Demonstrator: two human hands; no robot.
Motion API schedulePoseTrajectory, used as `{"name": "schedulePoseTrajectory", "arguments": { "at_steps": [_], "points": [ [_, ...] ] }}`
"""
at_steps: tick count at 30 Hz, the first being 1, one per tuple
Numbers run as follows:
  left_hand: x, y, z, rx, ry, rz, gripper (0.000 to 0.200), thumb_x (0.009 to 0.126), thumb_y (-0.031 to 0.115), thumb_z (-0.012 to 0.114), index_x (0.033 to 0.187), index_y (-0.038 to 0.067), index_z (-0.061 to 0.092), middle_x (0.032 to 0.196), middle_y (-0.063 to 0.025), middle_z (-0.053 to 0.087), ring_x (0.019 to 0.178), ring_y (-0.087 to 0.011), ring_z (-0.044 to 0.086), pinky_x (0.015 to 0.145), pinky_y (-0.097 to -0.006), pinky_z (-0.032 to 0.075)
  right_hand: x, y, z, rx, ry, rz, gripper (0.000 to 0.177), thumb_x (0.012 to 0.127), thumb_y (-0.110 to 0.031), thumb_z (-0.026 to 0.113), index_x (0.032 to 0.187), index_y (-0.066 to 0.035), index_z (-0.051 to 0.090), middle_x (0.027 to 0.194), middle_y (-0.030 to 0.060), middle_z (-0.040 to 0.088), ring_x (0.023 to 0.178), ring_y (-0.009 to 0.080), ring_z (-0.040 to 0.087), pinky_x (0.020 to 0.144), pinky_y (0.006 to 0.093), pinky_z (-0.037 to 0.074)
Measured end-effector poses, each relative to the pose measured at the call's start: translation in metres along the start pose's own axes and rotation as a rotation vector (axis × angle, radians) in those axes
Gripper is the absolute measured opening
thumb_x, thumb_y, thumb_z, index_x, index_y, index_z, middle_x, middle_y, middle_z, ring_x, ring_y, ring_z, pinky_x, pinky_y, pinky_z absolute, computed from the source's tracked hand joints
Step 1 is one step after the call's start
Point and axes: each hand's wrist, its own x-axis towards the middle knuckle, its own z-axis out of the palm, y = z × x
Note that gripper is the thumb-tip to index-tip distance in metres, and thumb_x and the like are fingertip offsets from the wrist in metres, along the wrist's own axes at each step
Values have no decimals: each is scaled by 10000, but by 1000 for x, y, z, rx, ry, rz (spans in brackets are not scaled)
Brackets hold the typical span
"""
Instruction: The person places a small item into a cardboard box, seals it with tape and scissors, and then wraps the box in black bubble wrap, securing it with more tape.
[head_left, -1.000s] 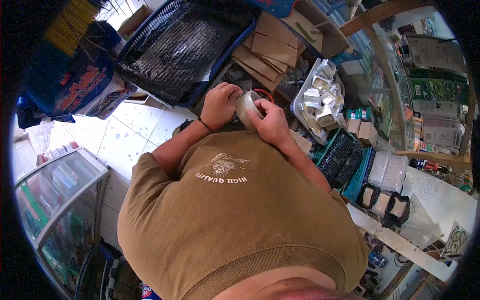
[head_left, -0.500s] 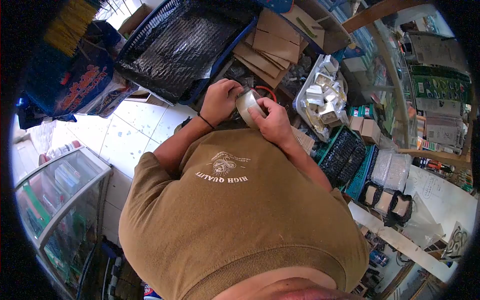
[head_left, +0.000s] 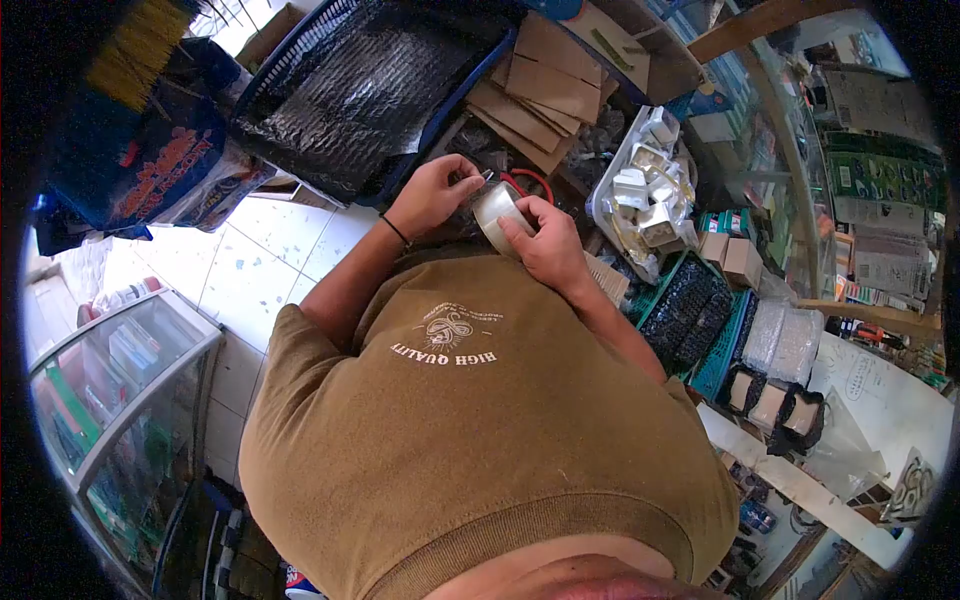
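Observation:
A roll of clear packing tape [head_left: 497,214] is held in my right hand [head_left: 550,240], with the thumb on its near side and the fingers curled at its edge. My left hand [head_left: 434,200], with a dark band at the wrist, is just left of the roll. Its thumb and fingertips are pinched together beside the roll's upper edge; what lies between them is too small to make out. A red curved handle [head_left: 531,181] shows behind the roll.
Black bubble wrap lines a blue basket [head_left: 437,150] at the upper left. Flattened cardboard [head_left: 550,88] lies beyond my hands. On the right are a tray of white packets [head_left: 640,195], a green basket [head_left: 640,296] and wrapped parcels [head_left: 780,340]. A glass case [head_left: 130,370] stands left.
My left hand has shifted slightly left, away from the tape roll, and its fingers are now more visible. My right hand still holds the roll in nearly the same place.

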Motion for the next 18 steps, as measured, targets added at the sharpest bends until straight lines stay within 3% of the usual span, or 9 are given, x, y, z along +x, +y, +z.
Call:
{"name": "schedulePoseTrajectory", "arguments": {
  "at_steps": [2,8,13,16,18],
  "points": [
    [3,-9,-2,-28,-21,77,134,854,148,609,857,17,583,743,-16,592,645,-82,545,549,-245,434,0,2,0,9,0,-5,326,800,-293,632,902,15,605,818,182,634,740,279,635,671,358,485],
    [1,-4,-8,-235,-136,-76,132,855,154,617,874,56,531,757,11,578,634,-53,533,506,-201,408,2,5,0,19,-21,-3,331,799,-304,632,899,11,602,810,181,629,741,282,632,670,357,482],
    [-3,11,-16,-212,-93,-92,181,825,165,662,886,54,533,747,15,573,596,-56,525,496,-192,413,1,4,0,46,-36,-10,341,798,-318,632,898,7,601,810,180,626,739,286,628,668,358,478],
    [-1,10,-18,-197,-92,-110,208,814,177,679,914,40,558,740,16,572,594,-58,527,507,-195,421,2,12,2,39,-46,-51,275,825,-249,637,916,6,593,771,79,623,685,110,553,633,266,450],
    [-1,10,-19,-167,-110,-145,197,818,181,676,910,37,577,747,16,573,602,-57,526,527,-200,426,2,10,1,61,-50,-32,321,810,-299,631,907,5,599,800,144,624,728,221,602,660,325,467]
  ]
}}
